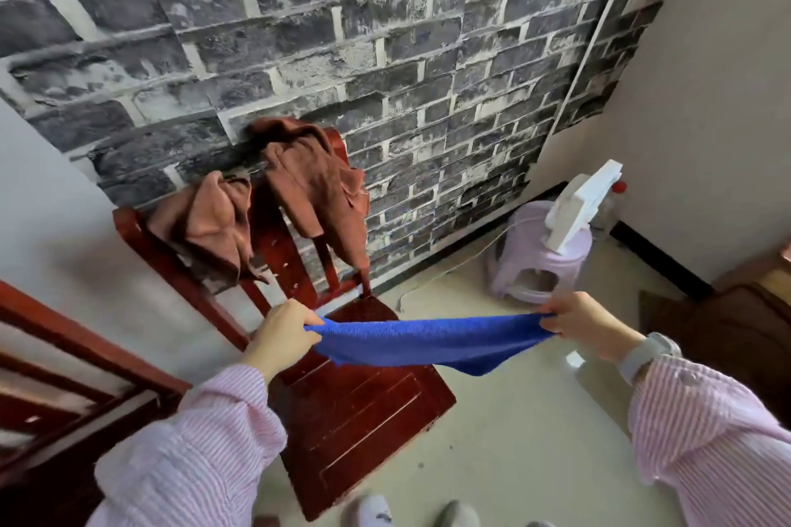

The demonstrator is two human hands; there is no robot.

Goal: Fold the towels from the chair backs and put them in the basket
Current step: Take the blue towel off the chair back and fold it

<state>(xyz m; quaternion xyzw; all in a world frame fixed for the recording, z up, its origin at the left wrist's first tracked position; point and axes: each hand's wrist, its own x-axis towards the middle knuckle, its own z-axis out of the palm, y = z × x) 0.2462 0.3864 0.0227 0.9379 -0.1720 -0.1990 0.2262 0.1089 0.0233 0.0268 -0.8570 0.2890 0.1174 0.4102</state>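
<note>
A blue towel (pixel 428 340) is stretched flat in the air above the seat of a red wooden chair (pixel 364 411). My left hand (pixel 282 334) pinches its left end and my right hand (pixel 586 323) pinches its right end. Two brown towels hang crumpled over the chair's back, one on the left (pixel 205 227) and one on the right (pixel 316 193). No basket is in view.
A brick-patterned wall stands behind the chair. A lilac plastic stool (pixel 535 257) with a white object (pixel 578 205) on it sits near the corner. A second red chair (pixel 64 377) is at the left edge, dark furniture (pixel 736 325) at the right. A cable (pixel 436 274) lies on the floor.
</note>
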